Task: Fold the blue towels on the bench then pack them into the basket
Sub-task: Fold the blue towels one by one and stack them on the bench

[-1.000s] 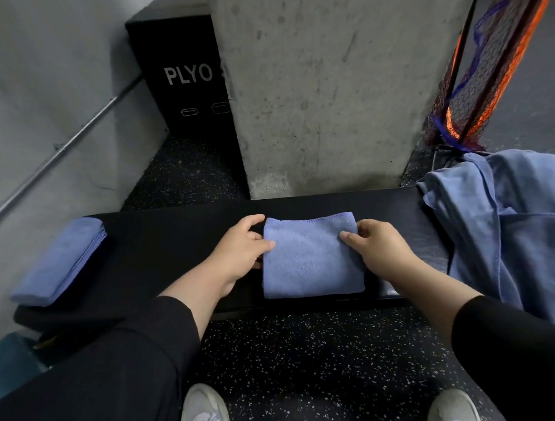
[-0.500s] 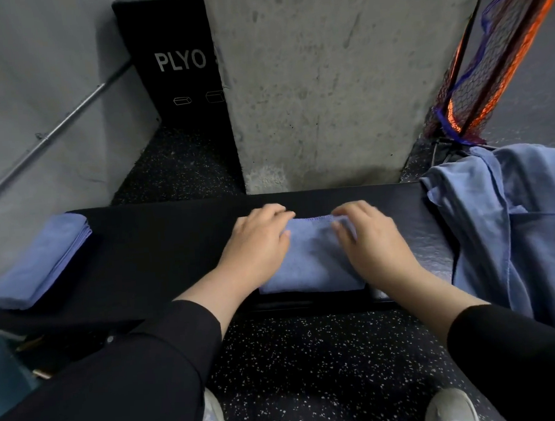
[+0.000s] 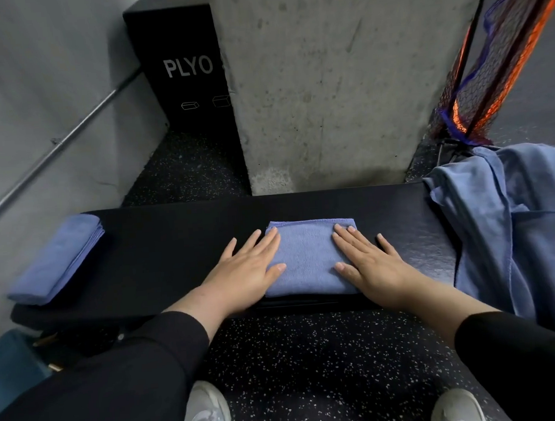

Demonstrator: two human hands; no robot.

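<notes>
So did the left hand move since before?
Yes. The left hand slid from pinching the folded towel's left edge to lying flat, fingers toward the concrete pillar.

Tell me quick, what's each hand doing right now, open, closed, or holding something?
Left hand: open, fingers straight, pressing flat on the left edge of the folded towel.
Right hand: open, fingers straight, pressing flat on the towel's right edge.

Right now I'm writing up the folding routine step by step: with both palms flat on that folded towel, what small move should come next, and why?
Probably pick up the folded towel and carry it to the stack of folded towels at the bench's left end. It already lies as a neat square, the left hand and right hand only press it flat, and unfolded towels wait on the right.
</notes>
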